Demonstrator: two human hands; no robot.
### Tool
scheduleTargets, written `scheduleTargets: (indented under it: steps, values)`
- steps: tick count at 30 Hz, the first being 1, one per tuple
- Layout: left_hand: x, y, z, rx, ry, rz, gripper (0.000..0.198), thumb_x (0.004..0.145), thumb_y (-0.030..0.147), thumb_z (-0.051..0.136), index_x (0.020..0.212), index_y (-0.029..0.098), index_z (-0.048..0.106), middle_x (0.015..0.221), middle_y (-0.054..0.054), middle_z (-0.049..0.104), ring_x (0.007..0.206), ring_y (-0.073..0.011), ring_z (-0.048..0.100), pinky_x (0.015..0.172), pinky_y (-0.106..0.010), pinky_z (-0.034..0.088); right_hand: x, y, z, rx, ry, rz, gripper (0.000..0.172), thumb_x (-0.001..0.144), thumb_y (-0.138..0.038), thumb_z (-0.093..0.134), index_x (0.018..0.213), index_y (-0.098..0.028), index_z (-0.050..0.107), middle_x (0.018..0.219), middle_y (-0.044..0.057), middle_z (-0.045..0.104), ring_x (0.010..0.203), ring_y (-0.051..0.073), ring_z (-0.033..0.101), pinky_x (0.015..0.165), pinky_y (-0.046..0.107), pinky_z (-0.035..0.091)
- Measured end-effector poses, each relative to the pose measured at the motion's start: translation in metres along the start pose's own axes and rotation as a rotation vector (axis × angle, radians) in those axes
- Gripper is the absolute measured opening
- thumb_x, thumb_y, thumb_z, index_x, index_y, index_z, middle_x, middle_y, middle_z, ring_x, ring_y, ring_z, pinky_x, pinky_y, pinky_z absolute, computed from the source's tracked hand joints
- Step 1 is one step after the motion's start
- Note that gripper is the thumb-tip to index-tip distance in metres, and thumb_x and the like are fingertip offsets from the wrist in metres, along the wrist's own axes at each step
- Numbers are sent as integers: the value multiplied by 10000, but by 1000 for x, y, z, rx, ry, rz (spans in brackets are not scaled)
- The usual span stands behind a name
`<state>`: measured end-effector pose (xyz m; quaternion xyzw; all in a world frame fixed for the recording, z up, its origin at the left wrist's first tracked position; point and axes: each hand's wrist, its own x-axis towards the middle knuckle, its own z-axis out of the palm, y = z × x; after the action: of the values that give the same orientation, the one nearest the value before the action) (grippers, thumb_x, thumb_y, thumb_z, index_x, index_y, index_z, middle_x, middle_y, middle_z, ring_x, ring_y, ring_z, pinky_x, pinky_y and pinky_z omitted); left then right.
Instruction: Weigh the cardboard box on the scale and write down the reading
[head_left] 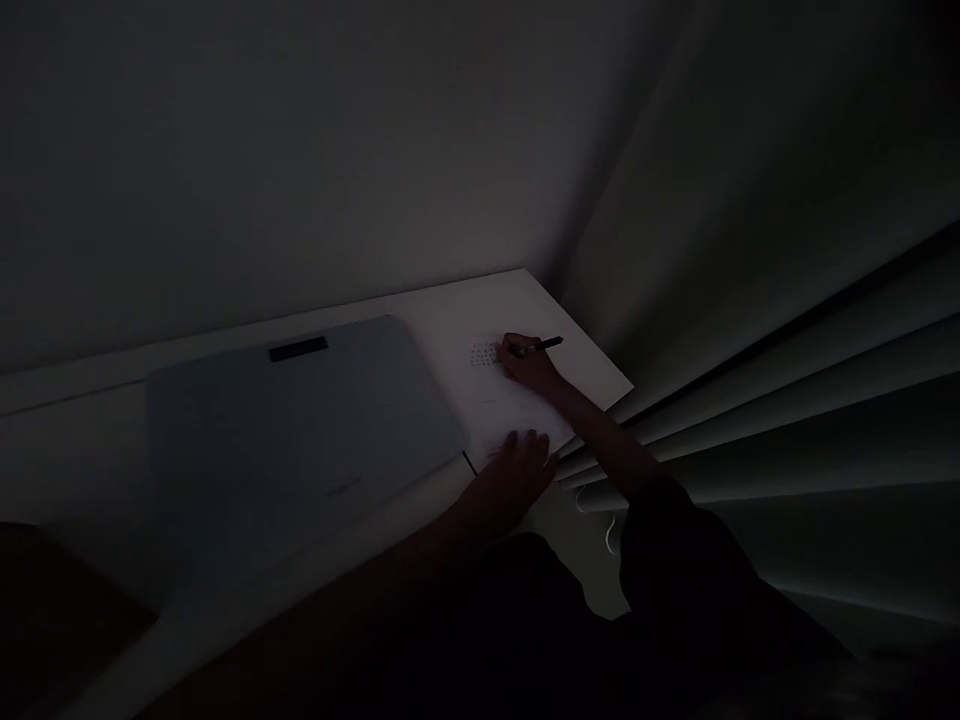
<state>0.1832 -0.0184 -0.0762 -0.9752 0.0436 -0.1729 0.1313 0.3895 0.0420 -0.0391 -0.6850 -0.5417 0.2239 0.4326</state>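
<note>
Head view, dim: pen (541, 345) was pinched in right hand (525, 365) at small marked block atop sheet (501, 408), remainder seemingly unwritten, left hand (520, 462) spread flat on sheet's near edge.

pen (546, 345) dark, near black | paper (510, 400) white, small grid of dark marks | desk (457, 305) white | closed laptop (300, 440) pale grey-blue, black label strip | blinds (787, 400) pale grey slats | sleeve (675, 540) black

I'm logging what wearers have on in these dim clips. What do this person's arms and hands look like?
Both hands, the left hand and the right hand, are bare, without gloves. The right arm wears a dark sleeve ending before the forearm; the left forearm looks bare. The dim light hides any rings.
</note>
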Motion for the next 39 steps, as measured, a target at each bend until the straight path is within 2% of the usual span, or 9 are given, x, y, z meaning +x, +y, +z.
scheduleTargets:
  steps: [4,9,12,18,22,30,34,36,39]
  values:
    - [0,-1,-1,0,5,4,515,946,356,466,1420,157,490,1428,-165,473,1287,-356,461,1040,-521,380,0,1,2,53,9,9,348,866,-461,513,676,-183,427,539,-38,441,477,94,469,508,223,374]
    - [-1,-1,-1,7,23,-2,493,952,335,436,1408,159,503,1420,-162,480,1284,-351,464,1035,-517,388,3,4,2,-16,34,-22,366,888,-460,480,658,-184,414,513,-34,458,468,95,459,511,227,367]
    - [-1,-1,-2,7,10,1,499,952,326,424,1415,157,495,1429,-164,471,1293,-353,459,1045,-521,386,3,5,2,-50,21,-42,366,897,-458,475,663,-179,427,527,-30,476,483,96,479,533,227,381]
    - [1,0,-3,-7,-17,3,506,955,330,433,1425,151,484,1433,-178,463,1298,-360,457,1051,-532,383,2,3,3,-24,37,19,337,879,-445,487,677,-185,419,525,-40,446,486,94,457,521,221,367]
    - [1,0,-2,7,-38,12,510,958,337,424,1433,159,475,1444,-172,456,1298,-360,458,1047,-531,396,3,3,2,-72,34,-22,350,885,-450,479,663,-184,428,519,-32,466,500,99,470,542,226,377]
    - [2,-3,-7,5,5,8,468,957,297,417,1392,156,515,1409,-162,495,1266,-344,491,1030,-510,412,1,0,2,-88,67,-34,361,899,-465,466,670,-189,424,525,-29,468,500,106,471,543,237,379]
    - [6,-3,-11,-4,-27,7,473,948,305,434,1383,138,513,1400,-175,494,1243,-357,501,1009,-511,417,1,2,-7,-234,234,-118,385,915,-546,501,781,-186,531,690,0,595,665,134,564,660,256,430]
    - [6,-2,-10,-10,-25,1,469,953,296,420,1387,143,508,1403,-170,489,1250,-357,493,1010,-510,411,3,5,-10,-319,245,-173,373,920,-550,516,897,-185,593,821,27,651,753,155,599,736,276,460]
    - [4,-1,-8,-4,-12,-20,458,971,281,382,1397,162,500,1412,-156,480,1259,-345,484,1022,-508,398,5,8,-11,-469,197,-324,338,969,-456,479,1060,-171,635,1063,85,668,996,201,608,899,313,465]
